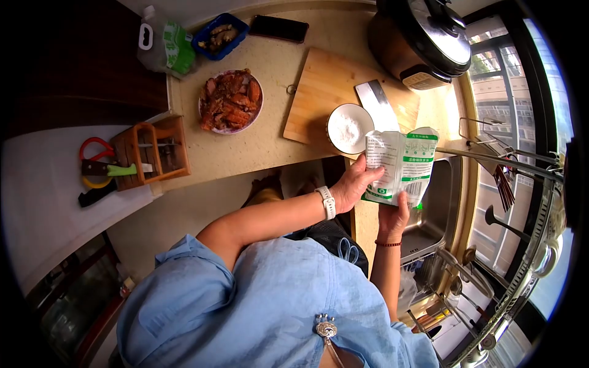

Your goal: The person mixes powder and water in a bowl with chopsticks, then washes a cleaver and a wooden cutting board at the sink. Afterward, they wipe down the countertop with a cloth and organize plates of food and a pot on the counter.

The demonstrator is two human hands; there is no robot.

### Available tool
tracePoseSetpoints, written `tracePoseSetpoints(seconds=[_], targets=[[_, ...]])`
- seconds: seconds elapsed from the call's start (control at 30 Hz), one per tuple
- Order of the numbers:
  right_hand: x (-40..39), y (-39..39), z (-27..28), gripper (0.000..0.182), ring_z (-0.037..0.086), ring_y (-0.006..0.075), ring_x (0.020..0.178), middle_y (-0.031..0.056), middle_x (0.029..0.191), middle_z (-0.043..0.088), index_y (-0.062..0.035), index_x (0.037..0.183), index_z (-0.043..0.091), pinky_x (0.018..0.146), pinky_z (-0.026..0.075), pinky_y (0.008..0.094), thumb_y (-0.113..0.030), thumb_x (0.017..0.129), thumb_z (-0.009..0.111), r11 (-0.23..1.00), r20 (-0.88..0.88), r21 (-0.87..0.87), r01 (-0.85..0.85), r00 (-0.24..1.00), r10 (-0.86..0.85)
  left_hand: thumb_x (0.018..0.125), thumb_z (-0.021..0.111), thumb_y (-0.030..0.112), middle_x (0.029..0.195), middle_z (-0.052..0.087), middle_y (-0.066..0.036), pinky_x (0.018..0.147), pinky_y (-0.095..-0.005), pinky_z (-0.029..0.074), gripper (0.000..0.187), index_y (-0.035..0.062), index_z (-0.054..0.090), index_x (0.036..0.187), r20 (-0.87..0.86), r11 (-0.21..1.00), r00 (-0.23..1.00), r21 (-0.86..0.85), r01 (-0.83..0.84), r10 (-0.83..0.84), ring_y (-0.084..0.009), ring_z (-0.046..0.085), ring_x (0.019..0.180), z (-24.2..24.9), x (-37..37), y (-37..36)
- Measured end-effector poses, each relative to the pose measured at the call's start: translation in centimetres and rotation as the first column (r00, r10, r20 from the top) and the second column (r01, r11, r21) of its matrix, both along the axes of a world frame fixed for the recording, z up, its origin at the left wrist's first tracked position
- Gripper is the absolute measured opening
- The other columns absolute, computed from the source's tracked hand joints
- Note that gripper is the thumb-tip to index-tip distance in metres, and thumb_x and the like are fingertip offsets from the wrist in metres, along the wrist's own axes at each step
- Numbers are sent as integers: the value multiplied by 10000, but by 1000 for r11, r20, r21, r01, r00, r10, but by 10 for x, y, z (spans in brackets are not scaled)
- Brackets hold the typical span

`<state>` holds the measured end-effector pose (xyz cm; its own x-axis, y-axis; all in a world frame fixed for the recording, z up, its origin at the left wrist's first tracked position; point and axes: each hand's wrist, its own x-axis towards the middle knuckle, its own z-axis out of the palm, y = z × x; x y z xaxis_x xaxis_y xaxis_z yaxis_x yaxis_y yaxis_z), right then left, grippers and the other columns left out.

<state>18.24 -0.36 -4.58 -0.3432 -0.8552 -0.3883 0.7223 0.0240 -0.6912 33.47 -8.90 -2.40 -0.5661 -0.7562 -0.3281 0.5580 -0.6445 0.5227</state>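
Between my two hands is a white and green printed packet (402, 161), held above the front edge of the counter. My left hand (354, 183), with a white watch at its wrist, pinches the packet's left side. From below, my right hand (394, 216) grips the lower edge; a dark red bracelet circles that wrist. Just left of the packet's top stands a bowl (334, 132) with white powder (350, 129) in it. The bowl rests on a wooden cutting board (320, 86), beside a cleaver (377, 104) lying flat, its lower end near the packet.
A plate (262, 100) piled with reddish-brown meat (232, 101) sits left of the board. Behind are a plastic jug (164, 46), a blue basket (199, 44) of ginger, a phone (279, 29) and an electric cooker (423, 37). A knife block (161, 153) stands left; a sink (446, 196) lies right.
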Motion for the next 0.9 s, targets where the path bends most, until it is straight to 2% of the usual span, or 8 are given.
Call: tracePoseSetpoints(seconds=[0.07,0.2,0.3,0.5,0.63,0.8,0.87,0.9], targets=[[-2,-1,-14,639,449,284,1279,113,1378,494,-63,1402,397,1124,303,479,-234,865,697,999,56,-41,-14,998,17,935,572,127,1279,540,-12,1030,-318,375,496,71,379,1389,36,1000,999,-11,5,-5,-128,483,1178,12,-1,4],[-1,-13,-20,789,453,295,1271,120,1387,483,-53,1415,374,1102,341,491,-351,798,766,993,187,-109,41,982,-21,890,604,74,1186,588,-45,917,-289,462,468,29,440,1326,278,934,960,-351,69,34,-157,566,1047,29,-1,9],[-5,-22,-26,847,509,286,1214,101,1336,530,-53,1386,418,1060,414,449,-412,726,809,970,323,-233,67,946,12,837,647,84,1167,572,-153,933,-362,450,420,8,532,1234,450,593,825,-784,182,341,-297,554,1067,48,-2,10],[-16,-38,-63,829,550,269,1140,101,1264,567,-122,1366,485,1003,443,454,-544,710,768,924,382,-351,-149,878,287,776,748,148,1253,513,-175,960,-389,426,653,13,462,1348,412,378,789,-892,248,455,-335,507,1124,90,-1,12],[8,-48,-21,744,539,263,1058,111,1150,577,-122,1350,517,991,422,424,-593,792,663,842,315,-510,-178,872,375,759,772,165,1252,496,-171,966,-377,414,798,-16,372,1424,415,246,772,-909,336,481,-324,511,1089,108,0,16],[10,-64,-2,712,533,262,1100,132,1207,558,-39,1319,511,1008,421,376,-558,846,623,874,424,-378,-305,783,456,793,741,143,1283,479,-161,983,-371,395,641,-41,453,1336,308,75,779,-944,320,547,-321,501,1112,120,-7,14],[9,-53,1,682,517,267,1172,117,1263,558,-70,1340,491,1044,407,409,-506,842,656,829,265,-555,-63,932,249,812,723,130,1287,477,-165,989,-377,391,560,-49,477,1282,332,139,781,-942,306,529,-333,496,1136,127,-4,12],[7,-48,3,684,506,268,1206,104,1293,554,-88,1350,482,1062,398,425,-479,828,686,781,248,-624,25,954,168,853,696,136,1295,484,-168,991,-358,397,564,-55,419,1306,309,71,759,-941,330,574,-291,522,1136,130,-2,7]])
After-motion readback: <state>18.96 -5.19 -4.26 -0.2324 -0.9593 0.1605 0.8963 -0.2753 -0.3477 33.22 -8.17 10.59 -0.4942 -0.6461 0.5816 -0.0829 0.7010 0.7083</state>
